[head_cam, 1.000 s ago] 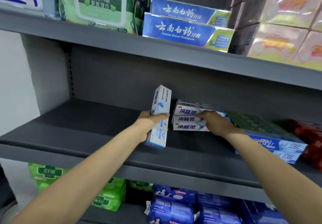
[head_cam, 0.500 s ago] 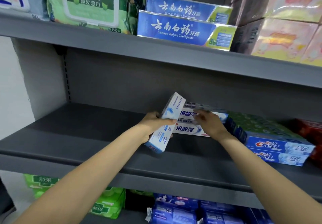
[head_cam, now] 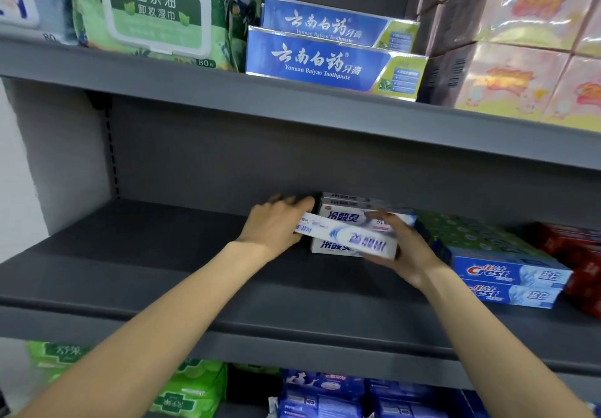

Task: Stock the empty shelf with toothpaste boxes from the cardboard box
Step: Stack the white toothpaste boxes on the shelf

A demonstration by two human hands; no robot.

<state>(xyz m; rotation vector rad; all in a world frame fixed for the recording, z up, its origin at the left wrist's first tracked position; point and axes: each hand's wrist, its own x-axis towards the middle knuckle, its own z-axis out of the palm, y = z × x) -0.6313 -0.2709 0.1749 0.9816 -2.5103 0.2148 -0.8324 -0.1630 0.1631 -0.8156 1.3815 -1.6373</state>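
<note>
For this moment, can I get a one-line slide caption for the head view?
Both hands, left and right, hold a toothpaste box against the white stack on the grey shelf.

Grey middle shelf (head_cam: 162, 274); white toothpaste stack (head_cam: 338, 219) at back, Crest boxes (head_cam: 507, 274) right of stack, red boxes (head_cam: 579, 255) beyond.

Matt grey metal shelf (head_cam: 195, 274), glossy card toothpaste box (head_cam: 354, 237) — shiny film-wrapped wipes pack (head_cam: 153, 14)

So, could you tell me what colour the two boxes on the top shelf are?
Blue with a green right end, seen in the head view: top-shelf boxes.
</note>
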